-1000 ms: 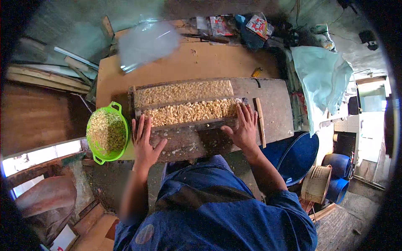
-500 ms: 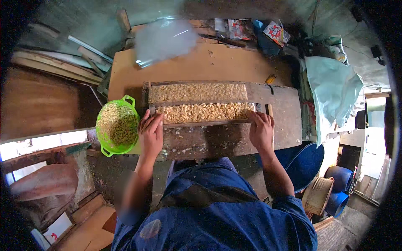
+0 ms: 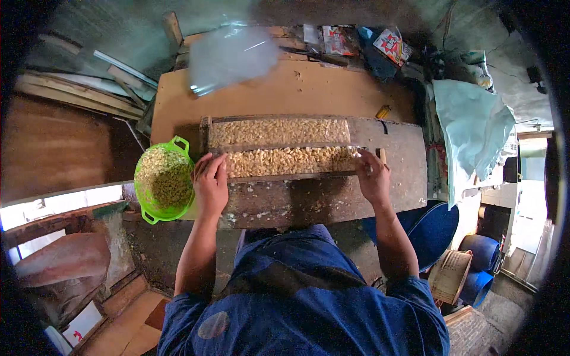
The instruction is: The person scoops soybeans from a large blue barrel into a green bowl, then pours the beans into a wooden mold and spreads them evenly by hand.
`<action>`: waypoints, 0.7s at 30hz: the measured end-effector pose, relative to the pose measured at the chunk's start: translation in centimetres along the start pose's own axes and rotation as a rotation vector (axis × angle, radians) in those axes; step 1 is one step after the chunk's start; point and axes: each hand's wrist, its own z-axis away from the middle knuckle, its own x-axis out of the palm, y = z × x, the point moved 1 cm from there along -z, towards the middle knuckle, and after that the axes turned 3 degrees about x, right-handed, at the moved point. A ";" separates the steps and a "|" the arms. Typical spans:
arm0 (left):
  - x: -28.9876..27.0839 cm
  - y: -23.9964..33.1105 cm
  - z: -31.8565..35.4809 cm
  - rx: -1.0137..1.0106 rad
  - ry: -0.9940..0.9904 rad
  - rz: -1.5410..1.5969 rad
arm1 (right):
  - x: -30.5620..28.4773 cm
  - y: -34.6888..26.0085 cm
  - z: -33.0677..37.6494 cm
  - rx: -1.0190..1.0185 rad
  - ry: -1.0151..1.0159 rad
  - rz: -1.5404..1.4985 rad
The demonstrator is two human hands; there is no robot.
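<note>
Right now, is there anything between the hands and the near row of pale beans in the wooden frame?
Nothing visible. The left hand and right hand rest at opposite ends of the near row of beans, fingers touching it.

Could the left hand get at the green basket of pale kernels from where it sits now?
Probably yes. The left hand rests at the left end of the near row of kernels, and the green basket stands right beside it, open-topped, with nothing between them.

A see-through plastic bag (image 3: pixel 231 56) lies at the table's far left. Two small red, white and blue packets (image 3: pixel 339 40) (image 3: pixel 390 45) lie far back.
</note>
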 end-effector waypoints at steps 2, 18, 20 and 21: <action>-0.3 -0.4 0.1 0.039 -0.004 0.022 | -0.2 -0.3 0.0 -0.012 -0.023 -0.007; -1.1 0.0 0.5 0.064 -0.031 0.103 | -0.6 1.2 -0.9 -0.250 -0.265 0.026; -1.0 -0.5 0.6 0.043 -0.099 0.100 | -0.4 1.8 -1.2 -0.187 -0.339 0.085; -0.8 -0.6 0.6 0.043 -0.100 0.102 | -0.3 2.1 -1.4 -0.155 -0.376 0.114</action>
